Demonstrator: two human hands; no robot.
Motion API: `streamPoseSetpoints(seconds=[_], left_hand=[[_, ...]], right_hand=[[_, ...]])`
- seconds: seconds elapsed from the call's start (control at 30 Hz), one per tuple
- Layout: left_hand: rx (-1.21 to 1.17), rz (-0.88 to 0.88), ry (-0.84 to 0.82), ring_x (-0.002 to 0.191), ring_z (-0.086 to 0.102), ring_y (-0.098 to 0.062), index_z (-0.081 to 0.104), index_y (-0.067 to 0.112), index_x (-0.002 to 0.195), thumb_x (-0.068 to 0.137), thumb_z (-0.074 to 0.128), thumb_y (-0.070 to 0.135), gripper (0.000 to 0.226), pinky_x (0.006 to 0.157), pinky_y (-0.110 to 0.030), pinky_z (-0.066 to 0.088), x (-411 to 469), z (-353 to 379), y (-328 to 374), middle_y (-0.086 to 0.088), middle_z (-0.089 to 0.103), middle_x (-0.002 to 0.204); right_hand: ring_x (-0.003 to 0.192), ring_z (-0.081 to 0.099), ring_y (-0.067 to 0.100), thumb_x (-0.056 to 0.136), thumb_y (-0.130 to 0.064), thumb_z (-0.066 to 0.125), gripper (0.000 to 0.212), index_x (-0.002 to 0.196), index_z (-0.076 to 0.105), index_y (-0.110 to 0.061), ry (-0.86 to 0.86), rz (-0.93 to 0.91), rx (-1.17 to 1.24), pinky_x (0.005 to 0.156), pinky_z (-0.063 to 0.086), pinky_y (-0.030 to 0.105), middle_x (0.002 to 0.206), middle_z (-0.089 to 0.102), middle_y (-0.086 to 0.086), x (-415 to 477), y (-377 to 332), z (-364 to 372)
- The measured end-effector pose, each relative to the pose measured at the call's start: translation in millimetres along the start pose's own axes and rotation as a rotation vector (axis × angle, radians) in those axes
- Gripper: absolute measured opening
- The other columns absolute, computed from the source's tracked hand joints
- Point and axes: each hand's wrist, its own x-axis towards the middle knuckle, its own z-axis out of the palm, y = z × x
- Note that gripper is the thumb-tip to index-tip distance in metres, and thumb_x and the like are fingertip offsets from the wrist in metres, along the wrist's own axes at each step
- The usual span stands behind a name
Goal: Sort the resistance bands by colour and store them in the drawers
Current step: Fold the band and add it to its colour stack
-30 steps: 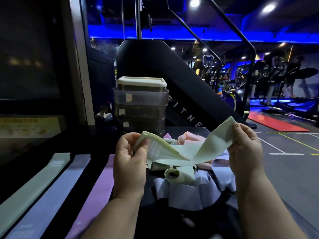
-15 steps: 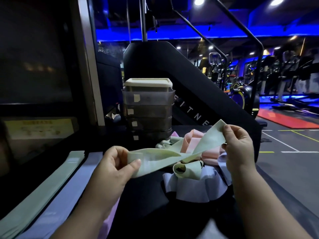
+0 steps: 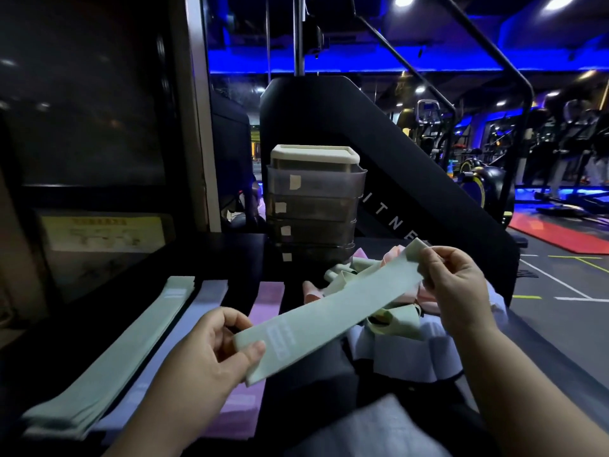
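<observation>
L hand is closed on the near end of a pale green band. The thumb is laid on top and the fingers are curled beneath, so the end is pinched. R hand is closed on the far end, pinched btwn thumb and fingertips, w/ a short bit folded over above the grip. The band is held flat and taut btwn both hands, above the table, slanting from near-left to far-right. Pale print is seen near its L end.

Under and behind the held band, an unsorted heap of green, pink and pale lilac bands is piled on the black table, right of centre. To the left, three sorted stacks are laid flat side by side, lengthwise. The green stack is outermost, the lilac stack is next, and the purple stack is nearest the L hand and partly hidden by it.

At the table's back, just behind the heap, a smoky-grey drawer unit is stood. Four drawers are seen shut, each w/ a small pale label front-left, under a cream top. A black machine is seen behind it, w/ gym equipment further off at right.
</observation>
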Motion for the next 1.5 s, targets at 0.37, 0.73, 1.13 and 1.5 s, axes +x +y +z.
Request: streamPoseSetpoints(seconds=[0.37,0.73,1.13,1.5], left_hand=[[0.208,0.016,0.055,0.05,0.047,-0.005,0.053,0.026,0.086,0.085,0.069,0.032,0.017,0.053,-0.018,0.037,-9,-38,-6,0.009,0.057,0.057],[0.231,-0.06,0.171,0.052,0.047,-0.004,0.054,0.022,0.077,0.085,0.067,0.03,0.017,0.055,-0.021,0.038,-10,-93,-33,0.013,0.056,0.06],[0.3,-0.187,0.23,0.064,0.056,-0.007,0.056,0.025,0.076,0.085,0.065,0.033,0.015,0.058,-0.027,0.043,-21,-164,-52,0.01,0.058,0.065],[0.319,-0.21,0.194,0.058,0.057,-0.006,0.047,0.035,0.08,0.083,0.063,0.04,0.017,0.064,-0.034,0.054,-24,-180,-71,0.013,0.065,0.069]], right_hand=[[0.049,0.045,0.006,0.098,0.004,0.045,0.027,0.088,0.049,-0.02,-0.181,0.063,-0.044,0.044,0.039,0.015,0.067,0.051,0.008,-12,-12,36],[0.055,0.044,0.017,0.093,0.002,0.048,0.02,0.09,0.064,-0.011,-0.346,0.319,-0.053,0.049,0.039,0.022,0.074,0.051,0.01,-9,-26,134],[0.067,0.056,0.018,0.082,0.005,0.064,0.033,0.084,0.057,-0.027,-0.457,0.176,-0.28,0.058,0.048,0.026,0.086,0.063,0.01,-30,-2,265],[0.068,0.062,0.02,0.08,-0.004,0.072,0.022,0.068,0.071,-0.022,-0.511,0.154,-0.415,0.081,0.057,0.044,0.068,0.067,0.001,-50,42,352]])
